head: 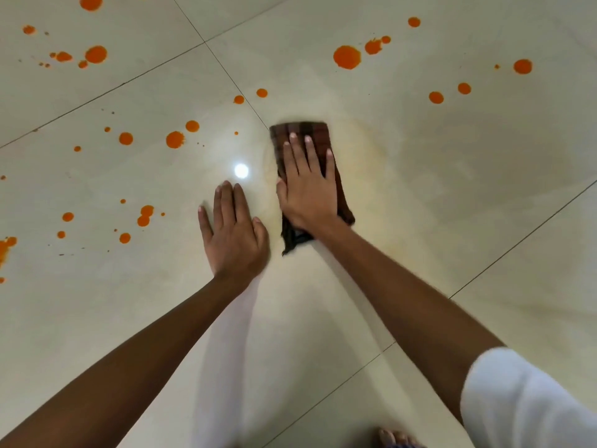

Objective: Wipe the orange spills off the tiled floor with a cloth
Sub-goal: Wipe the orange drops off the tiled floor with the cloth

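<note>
A dark brown folded cloth (pixel 323 134) lies on the pale tiled floor (pixel 452 176) in the middle of the view. My right hand (pixel 308 185) presses flat on it with straight, spread fingers. My left hand (pixel 234 234) rests flat on the bare tile just left of the cloth, fingers straight. Orange spills dot the floor: several drops to the left (pixel 174 139), a big blot (pixel 347 57) beyond the cloth, and more at the far right (pixel 522 66). Around the cloth the tile shows a faint yellowish smear.
Dark grout lines (pixel 226 72) cross the floor diagonally. A bright lamp reflection (pixel 241 170) shines on the tile by my left fingertips. A white sleeve (pixel 517 399) covers my right upper arm, and toes (pixel 392 438) show at the bottom edge.
</note>
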